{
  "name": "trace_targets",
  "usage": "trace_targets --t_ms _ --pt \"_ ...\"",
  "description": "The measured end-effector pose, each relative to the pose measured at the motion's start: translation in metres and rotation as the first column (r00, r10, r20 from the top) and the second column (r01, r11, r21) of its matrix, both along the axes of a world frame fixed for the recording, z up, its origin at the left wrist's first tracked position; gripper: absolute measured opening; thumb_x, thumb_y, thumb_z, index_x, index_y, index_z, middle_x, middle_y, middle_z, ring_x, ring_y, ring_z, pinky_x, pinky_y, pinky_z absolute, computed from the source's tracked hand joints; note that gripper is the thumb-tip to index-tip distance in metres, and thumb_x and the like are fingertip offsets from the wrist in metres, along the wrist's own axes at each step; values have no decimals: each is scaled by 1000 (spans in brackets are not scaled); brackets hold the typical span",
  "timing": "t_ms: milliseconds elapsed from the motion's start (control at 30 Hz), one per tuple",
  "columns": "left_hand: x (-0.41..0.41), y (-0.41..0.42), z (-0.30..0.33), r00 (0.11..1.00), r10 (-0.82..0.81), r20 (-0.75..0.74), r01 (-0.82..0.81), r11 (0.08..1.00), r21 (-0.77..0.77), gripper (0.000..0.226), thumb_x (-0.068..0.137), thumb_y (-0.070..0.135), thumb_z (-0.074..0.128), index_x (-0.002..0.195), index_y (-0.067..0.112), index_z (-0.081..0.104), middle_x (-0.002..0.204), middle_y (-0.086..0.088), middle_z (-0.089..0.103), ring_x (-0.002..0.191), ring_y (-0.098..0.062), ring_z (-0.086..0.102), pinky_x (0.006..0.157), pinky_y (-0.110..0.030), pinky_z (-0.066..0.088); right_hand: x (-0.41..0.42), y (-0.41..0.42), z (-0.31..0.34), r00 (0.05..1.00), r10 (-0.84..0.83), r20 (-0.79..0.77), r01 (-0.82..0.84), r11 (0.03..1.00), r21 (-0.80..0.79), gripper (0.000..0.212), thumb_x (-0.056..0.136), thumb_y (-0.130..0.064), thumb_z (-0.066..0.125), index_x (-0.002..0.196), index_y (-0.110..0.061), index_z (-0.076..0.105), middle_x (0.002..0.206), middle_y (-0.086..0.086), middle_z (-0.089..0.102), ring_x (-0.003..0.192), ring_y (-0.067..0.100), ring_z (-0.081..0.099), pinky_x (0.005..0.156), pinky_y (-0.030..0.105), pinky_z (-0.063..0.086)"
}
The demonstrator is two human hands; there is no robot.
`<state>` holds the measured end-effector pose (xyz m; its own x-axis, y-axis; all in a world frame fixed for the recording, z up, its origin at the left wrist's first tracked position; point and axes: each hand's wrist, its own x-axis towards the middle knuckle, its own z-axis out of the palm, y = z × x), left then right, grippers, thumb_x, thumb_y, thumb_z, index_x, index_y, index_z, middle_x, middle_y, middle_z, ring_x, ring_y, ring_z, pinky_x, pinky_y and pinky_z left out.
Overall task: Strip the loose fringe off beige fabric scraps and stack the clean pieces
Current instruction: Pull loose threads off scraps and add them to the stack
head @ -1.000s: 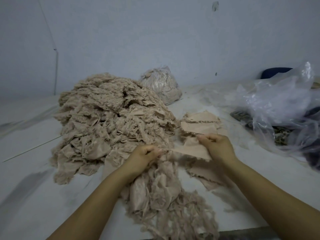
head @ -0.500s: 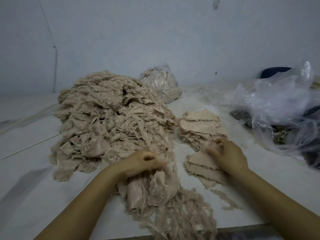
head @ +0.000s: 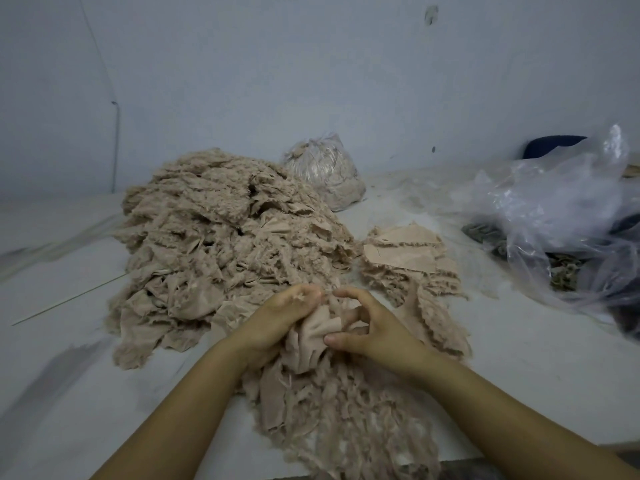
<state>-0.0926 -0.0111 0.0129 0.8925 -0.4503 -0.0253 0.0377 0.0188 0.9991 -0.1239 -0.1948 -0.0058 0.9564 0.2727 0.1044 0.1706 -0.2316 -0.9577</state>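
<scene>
Both my hands were down on the near edge of the big heap of fringed beige scraps (head: 221,244), which spread across the pale counter (head: 69,393) to my left and straight ahead. My left hand (head: 277,320) lay curled over a bunched scrap (head: 313,341), its fingers (head: 304,294) bent round the cloth and gripping the top of the bundle. My right hand (head: 374,327) came in from the other side, thumb pressed against the front of the same scrap and the fingers arched above it, hooked into the folds, so that the piece was held between the two hands. Below my wrists a tangle of loose fringe (head: 346,420) trailed down toward the counter's near edge. Just to the right of my right hand lay a few flat pieces (head: 436,323), and beyond them, beside the big heap, sat the low stack of cleaner pieces (head: 405,258) with a smooth piece on top. Against the blue-grey wall (head: 311,81) behind the heap stood a tied clear bag (head: 322,168) stuffed with pale threads. Well off to the right a crumpled clear plastic sheet (head: 561,216) covered some dark things I could not make out.
</scene>
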Motion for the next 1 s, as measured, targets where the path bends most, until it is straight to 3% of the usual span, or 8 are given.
trace_targets --t_ms 67,167,333,400,533,633,800,1000 --pt "-2 4 3 995 -67 79 55 988 147 46 71 27 81 111 26 58 100 0 68 82 -12 68 67 -21 53 0 3 0 998 -47 -47 55 984 169 18 83 -12 73 91 -15 57 59 -3 55 49 6 49 48 15 40" --pt "1 10 5 963 -32 267 -92 893 441 41 74 20 79 106 34 56 100 10 63 76 2 61 64 -9 47 0 1 3 984 -128 -122 161 934 320 23 89 -10 63 69 -8 52 42 -9 48 36 2 39 38 13 31" --pt "10 22 12 959 274 68 -278 960 45 10 83 5 67 77 13 66 83 -5 69 77 -15 61 73 -25 49 -1 -10 5 985 -120 -122 145 962 231 41 92 -28 59 56 -16 43 45 -6 47 42 6 38 44 15 30" --pt "10 23 16 978 203 46 -201 979 -43 11 81 0 65 80 11 64 73 0 69 70 -11 62 65 -20 52 -1 -8 8 990 -131 -51 137 981 135 38 86 -43 58 60 -17 46 46 -13 47 40 -1 40 44 9 32" --pt "2 10 21 995 -8 97 10 1000 -25 34 66 -2 70 97 10 63 84 3 70 79 -9 67 68 -19 54 3 6 15 999 -34 10 33 993 113 54 75 -48 65 109 -7 62 87 -5 64 73 8 59 65 15 46" --pt "3 2 22 979 143 143 -141 990 -27 42 67 -8 72 102 13 60 91 -1 70 82 -9 68 67 -20 55 5 14 16 998 -57 -10 58 977 205 29 91 -21 62 103 6 62 59 -2 54 46 9 43 42 17 35" --pt "9 9 20 945 325 -35 -324 918 -229 25 77 -3 65 98 9 62 80 -8 71 66 -14 68 57 -23 56 8 10 15 983 -115 -140 165 888 428 14 95 -18 55 90 -10 64 75 6 63 57 11 60 52 22 50" --pt "2 -1 15 964 83 251 -88 996 9 26 79 19 64 104 18 63 94 -5 74 86 -14 69 72 -23 55 7 16 26 916 188 -355 18 863 505 55 82 -47 60 117 -6 64 108 10 71 91 22 70 66 28 57"
